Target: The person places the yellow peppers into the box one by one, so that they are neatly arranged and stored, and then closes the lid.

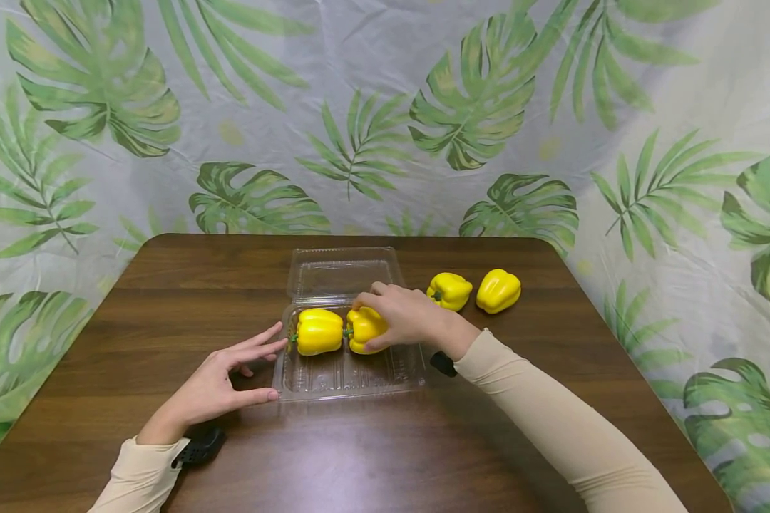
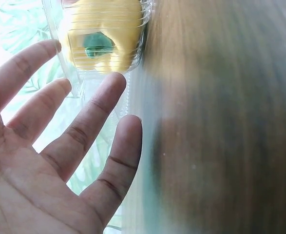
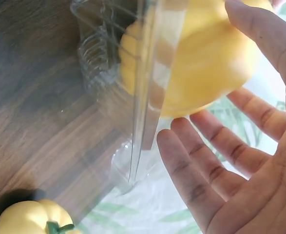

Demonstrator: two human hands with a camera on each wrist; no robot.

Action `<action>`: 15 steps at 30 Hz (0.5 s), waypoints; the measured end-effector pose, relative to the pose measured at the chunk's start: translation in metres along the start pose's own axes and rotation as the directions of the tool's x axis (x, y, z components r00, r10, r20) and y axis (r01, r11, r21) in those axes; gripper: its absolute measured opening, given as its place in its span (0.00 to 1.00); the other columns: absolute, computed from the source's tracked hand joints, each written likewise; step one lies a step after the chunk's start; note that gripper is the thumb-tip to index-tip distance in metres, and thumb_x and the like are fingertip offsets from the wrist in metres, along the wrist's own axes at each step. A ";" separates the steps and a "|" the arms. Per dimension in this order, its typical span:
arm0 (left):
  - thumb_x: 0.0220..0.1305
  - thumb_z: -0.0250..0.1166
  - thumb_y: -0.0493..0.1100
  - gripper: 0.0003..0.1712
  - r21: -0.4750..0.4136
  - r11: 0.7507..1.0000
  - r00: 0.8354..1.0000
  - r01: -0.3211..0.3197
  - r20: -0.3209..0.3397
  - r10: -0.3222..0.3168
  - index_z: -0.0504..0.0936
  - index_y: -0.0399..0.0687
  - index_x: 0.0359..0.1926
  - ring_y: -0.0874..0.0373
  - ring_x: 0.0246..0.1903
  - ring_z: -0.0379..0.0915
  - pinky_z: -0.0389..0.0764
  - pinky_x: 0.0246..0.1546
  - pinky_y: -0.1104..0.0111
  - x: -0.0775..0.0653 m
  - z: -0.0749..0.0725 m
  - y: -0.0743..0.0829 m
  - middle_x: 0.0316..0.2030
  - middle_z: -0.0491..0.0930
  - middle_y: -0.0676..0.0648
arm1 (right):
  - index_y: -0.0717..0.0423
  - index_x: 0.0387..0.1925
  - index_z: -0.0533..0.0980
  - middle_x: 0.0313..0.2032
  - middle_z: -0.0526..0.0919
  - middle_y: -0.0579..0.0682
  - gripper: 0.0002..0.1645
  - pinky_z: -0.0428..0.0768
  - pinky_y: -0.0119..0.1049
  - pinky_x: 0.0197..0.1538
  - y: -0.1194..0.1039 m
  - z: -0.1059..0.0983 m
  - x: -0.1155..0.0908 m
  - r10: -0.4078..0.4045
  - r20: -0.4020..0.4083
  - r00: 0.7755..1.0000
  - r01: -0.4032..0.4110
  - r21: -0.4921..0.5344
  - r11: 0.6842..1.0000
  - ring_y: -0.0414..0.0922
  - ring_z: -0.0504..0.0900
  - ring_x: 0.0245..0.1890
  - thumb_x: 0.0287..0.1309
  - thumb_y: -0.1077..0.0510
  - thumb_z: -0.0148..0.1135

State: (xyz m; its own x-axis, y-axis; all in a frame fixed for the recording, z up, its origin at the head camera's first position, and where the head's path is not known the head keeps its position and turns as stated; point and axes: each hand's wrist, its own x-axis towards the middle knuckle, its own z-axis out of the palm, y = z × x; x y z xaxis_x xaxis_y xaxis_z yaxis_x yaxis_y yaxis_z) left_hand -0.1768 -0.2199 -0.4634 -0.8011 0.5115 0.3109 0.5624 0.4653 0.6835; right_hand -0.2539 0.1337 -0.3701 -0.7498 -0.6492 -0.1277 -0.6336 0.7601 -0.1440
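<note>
A clear plastic clamshell container (image 1: 349, 376) lies unfolded on the table, its lid (image 1: 345, 276) laid back behind the base. One yellow bell pepper (image 1: 319, 332) lies on its side in the base's back left, green stem to the left. Beside it, my right hand (image 1: 406, 313) grips a second yellow bell pepper (image 1: 364, 332) by thumb and fingers; its stem points at the first one. The right wrist view shows this pepper (image 3: 211, 63) partly behind the container's wall. My left hand (image 1: 221, 377) has its fingers spread, fingertips right at the container's left rim.
Two more yellow bell peppers lie to the right of the container: one (image 1: 452, 290) just behind my right wrist, the other (image 1: 498, 291) farther right. The brown wooden table (image 1: 186, 299) ends at a leaf-patterned curtain (image 1: 359, 85).
</note>
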 end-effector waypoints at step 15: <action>0.61 0.82 0.49 0.42 -0.005 1.000 1.000 -0.003 0.003 0.003 0.78 0.52 0.75 0.62 0.57 0.84 0.85 0.45 0.65 0.000 0.000 -0.002 0.81 0.66 0.44 | 0.48 0.70 0.75 0.63 0.79 0.55 0.39 0.81 0.52 0.66 0.035 -0.029 -0.015 -0.005 -0.034 0.999 0.012 0.207 0.978 0.56 0.81 0.64 0.62 0.42 0.79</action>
State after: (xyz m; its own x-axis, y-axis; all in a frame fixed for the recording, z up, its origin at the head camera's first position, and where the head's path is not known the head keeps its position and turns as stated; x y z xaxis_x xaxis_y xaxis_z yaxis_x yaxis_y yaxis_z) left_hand -0.1780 -0.2209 -0.4647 -0.7988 0.5148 0.3112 0.5636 0.4599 0.6861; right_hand -0.2704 0.1704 -0.3445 -0.7529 -0.6515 -0.0931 -0.5894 0.7304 -0.3450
